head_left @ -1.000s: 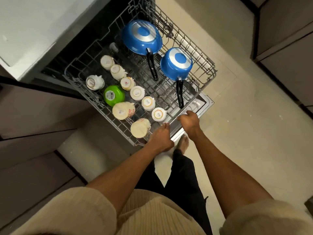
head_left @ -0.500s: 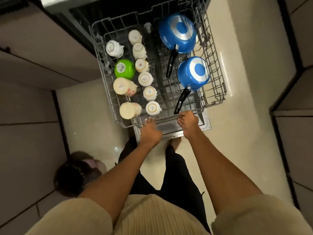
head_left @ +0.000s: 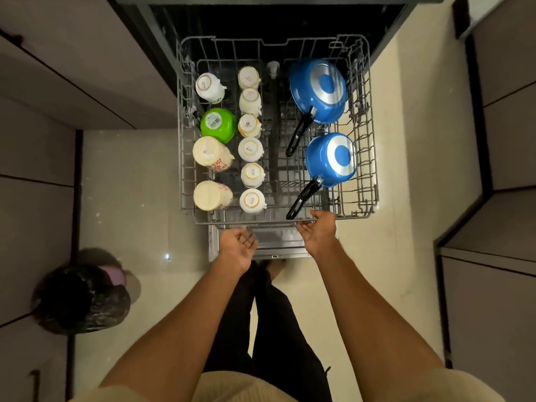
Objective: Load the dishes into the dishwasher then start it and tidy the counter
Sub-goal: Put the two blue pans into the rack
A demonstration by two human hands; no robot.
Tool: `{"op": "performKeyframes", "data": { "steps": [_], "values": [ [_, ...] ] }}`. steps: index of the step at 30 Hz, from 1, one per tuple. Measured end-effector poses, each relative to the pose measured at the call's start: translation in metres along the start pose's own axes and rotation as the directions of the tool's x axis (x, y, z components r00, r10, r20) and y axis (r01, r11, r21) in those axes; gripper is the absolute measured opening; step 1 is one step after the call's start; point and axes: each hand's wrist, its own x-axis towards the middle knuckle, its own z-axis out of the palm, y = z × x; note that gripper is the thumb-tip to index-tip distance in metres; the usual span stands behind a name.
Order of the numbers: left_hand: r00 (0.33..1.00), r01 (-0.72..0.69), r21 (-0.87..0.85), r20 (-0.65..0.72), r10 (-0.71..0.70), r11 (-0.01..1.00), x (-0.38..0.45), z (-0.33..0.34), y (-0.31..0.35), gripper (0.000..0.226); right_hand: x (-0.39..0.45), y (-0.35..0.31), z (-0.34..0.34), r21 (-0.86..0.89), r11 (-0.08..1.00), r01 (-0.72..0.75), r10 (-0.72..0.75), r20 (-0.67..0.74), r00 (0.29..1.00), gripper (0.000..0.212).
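Observation:
The grey wire dishwasher rack (head_left: 185, 158) stands pulled out over the open door (head_left: 269, 246). Upside down in it are two blue pans (head_left: 319, 91) (head_left: 330, 159) with black handles, a green bowl (head_left: 217, 124), two cream flowered tumblers (head_left: 210, 153) and several white cups (head_left: 251, 147). My left hand (head_left: 237, 245) hovers just in front of the rack's front rail, fingers loosely curled, holding nothing. My right hand (head_left: 317, 232) is at the rail beside the nearer pan's handle, thumb at the wire and fingers relaxed below it.
A bin lined with a black bag (head_left: 81, 300) stands on the pale floor at the left. Cabinet fronts (head_left: 43, 111) flank the dishwasher on the left and cabinets (head_left: 504, 169) on the right. My legs and a foot are below the door edge.
Both hands gripped the rack's front rail before; the left has come off and drawn back, and the right has loosened. The view has swung to face the rack squarely.

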Motion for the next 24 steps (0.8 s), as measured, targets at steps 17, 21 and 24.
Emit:
{"op": "performKeyframes", "data": {
  "steps": [17,21,24],
  "values": [
    [0.988,0.14,-0.281,0.1,-0.116,0.95,0.011,0.037,0.058,0.029,0.004,-0.06,0.054,0.098,0.995,-0.033,0.04,-0.07,0.997,0.021],
    [0.99,0.108,-0.302,0.124,-0.074,0.947,0.019,0.068,0.095,0.038,0.005,-0.088,0.08,0.11,0.994,0.018,-0.022,0.044,0.999,0.019],
    [0.983,0.096,-0.32,0.18,-0.039,0.943,0.022,0.095,0.117,0.039,0.007,-0.113,0.096,0.081,0.994,0.078,-0.087,0.113,0.99,0.028]
  ]
}}
